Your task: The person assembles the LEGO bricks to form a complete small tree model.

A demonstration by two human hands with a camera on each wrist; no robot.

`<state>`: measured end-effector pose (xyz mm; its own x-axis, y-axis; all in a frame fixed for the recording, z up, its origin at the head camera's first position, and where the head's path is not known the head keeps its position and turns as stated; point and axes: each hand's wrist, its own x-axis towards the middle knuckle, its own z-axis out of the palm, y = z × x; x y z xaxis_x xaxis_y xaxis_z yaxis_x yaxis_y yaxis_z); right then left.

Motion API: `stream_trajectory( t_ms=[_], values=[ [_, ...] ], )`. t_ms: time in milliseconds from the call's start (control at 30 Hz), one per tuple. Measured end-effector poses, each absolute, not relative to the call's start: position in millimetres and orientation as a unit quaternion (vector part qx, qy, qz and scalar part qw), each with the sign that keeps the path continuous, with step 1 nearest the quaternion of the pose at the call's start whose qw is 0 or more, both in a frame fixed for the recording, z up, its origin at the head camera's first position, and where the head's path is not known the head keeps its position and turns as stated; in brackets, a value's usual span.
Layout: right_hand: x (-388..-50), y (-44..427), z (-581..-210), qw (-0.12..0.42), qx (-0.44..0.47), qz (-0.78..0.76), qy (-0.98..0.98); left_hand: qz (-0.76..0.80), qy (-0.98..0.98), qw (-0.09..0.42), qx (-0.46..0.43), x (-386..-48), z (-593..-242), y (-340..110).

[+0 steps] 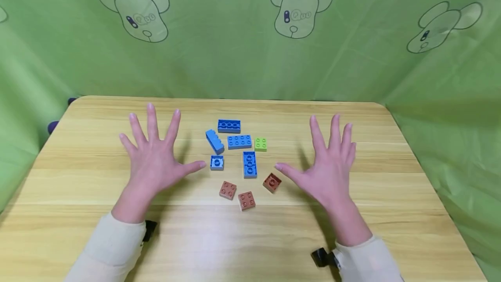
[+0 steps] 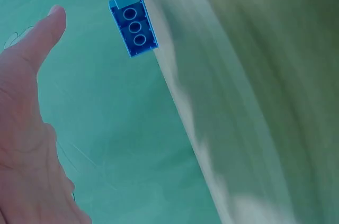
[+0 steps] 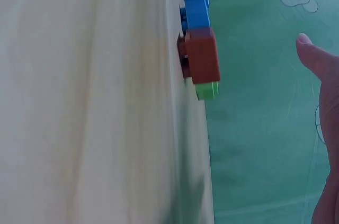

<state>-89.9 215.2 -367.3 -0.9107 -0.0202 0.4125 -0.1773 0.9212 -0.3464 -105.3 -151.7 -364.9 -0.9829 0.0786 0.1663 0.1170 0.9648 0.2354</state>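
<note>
Both hands hover over the table with fingers spread, holding nothing. My left hand [image 1: 154, 164] is left of the bricks, its thumb near a small blue brick [image 1: 217, 162]. On the other side, my right hand [image 1: 328, 173] has its thumb near a brown brick [image 1: 272, 182] lying studs down. Between them lie a long blue brick [image 1: 239, 142] beside a green one [image 1: 260, 144], another blue [image 1: 249, 164], a blue one at the back [image 1: 229, 126], a blue one on its side [image 1: 215, 141], and two brown bricks [image 1: 228, 190] [image 1: 246, 201] nearer the front.
The wooden table [image 1: 274, 247] has rounded far corners. A green curtain [image 1: 227, 55] with printed animal heads hangs behind it and at both sides. Black devices [image 1: 322, 257] [image 1: 149, 230] are at the wrists by the pale sleeves.
</note>
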Motion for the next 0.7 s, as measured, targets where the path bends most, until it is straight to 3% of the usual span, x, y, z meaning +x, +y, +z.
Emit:
stream_trajectory(
  t_ms=[200,467,567,700],
  values=[
    [-79,205,-367,0.266,0.133,0.262,-0.918,-0.149,-0.982,0.082,-0.077,-99,-365,-146],
    [-57,189,-375,0.281,0.219,0.370,-0.858,-0.220,-0.959,0.114,-0.135,-84,-369,-135],
    [-50,186,-380,0.259,0.244,0.422,-0.834,-0.270,-0.945,0.119,-0.140,-81,-369,-130],
    [-39,182,-389,0.169,0.240,0.485,-0.824,-0.325,-0.929,0.079,-0.160,-78,-371,-123]
  ],
)
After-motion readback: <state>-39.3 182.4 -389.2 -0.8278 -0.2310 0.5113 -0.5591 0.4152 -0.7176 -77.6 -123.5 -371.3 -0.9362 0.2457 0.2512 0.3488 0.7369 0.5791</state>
